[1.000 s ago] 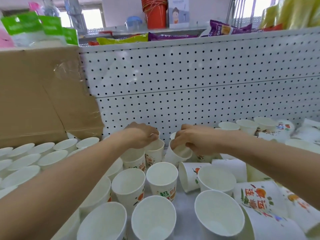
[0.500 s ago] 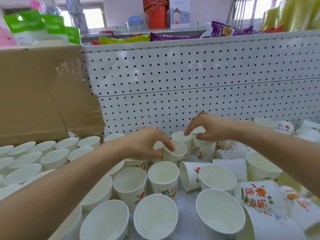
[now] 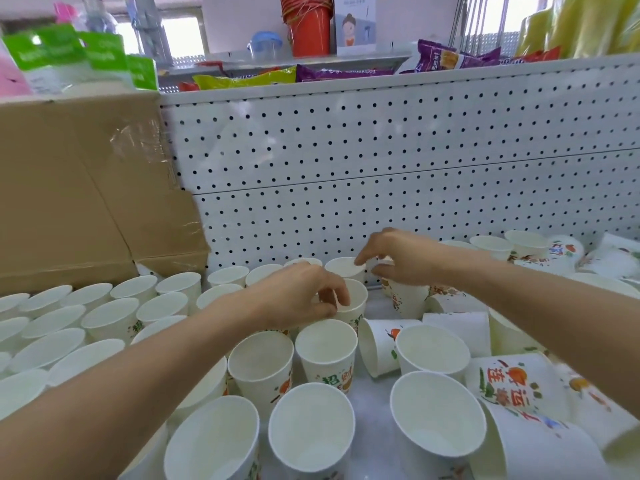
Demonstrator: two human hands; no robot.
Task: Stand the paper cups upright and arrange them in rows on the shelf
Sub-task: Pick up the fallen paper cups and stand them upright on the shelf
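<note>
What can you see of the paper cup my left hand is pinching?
The paper cup is white paper, plain inside, with green and orange print on its outer wall. It stands upright, mouth up, looking empty; its base is hidden. The left hand pinches its left rim between thumb and fingers. It sits in the second row from the pegboard, just behind another upright cup; contact with neighbours cannot be told.

One head-worn wide-angle view looks forward and down, close over the shelf (image 3: pixel 370 396), facing the pegboard (image 3: pixel 381 161).
</note>
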